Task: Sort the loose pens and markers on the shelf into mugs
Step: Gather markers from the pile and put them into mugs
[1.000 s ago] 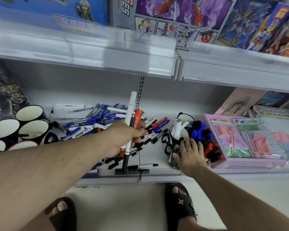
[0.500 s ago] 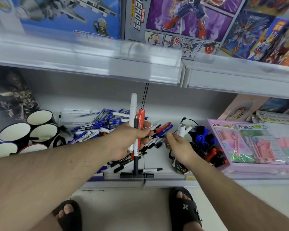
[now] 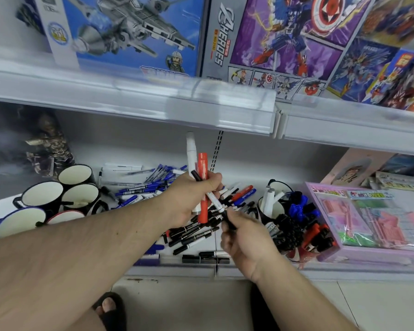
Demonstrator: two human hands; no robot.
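My left hand (image 3: 190,200) is shut on a bundle of markers above the shelf: a tall white marker (image 3: 191,154), a red marker (image 3: 203,182) and a thin black-capped pen (image 3: 214,201) that slants down to the right. My right hand (image 3: 245,237) pinches the lower black end of that thin pen. Under both hands lies a pile of loose pens and markers (image 3: 194,232), blue ones (image 3: 141,187) further back. A mug with white markers (image 3: 269,206) stands to the right of the pile. Several empty mugs (image 3: 79,197) stand at the left.
A pink boxed toy set (image 3: 368,220) sits at the right, with black, blue and red markers (image 3: 301,223) heaped against it. The upper shelf edge (image 3: 177,103) overhangs close above the raised markers. Toy boxes (image 3: 273,39) fill the top shelf. My sandalled foot (image 3: 110,309) is below.
My right hand left the mug on the right, moved to the bundle and took hold of the thin pen's lower end. My left hand stays raised with the markers. The camera tilted up.
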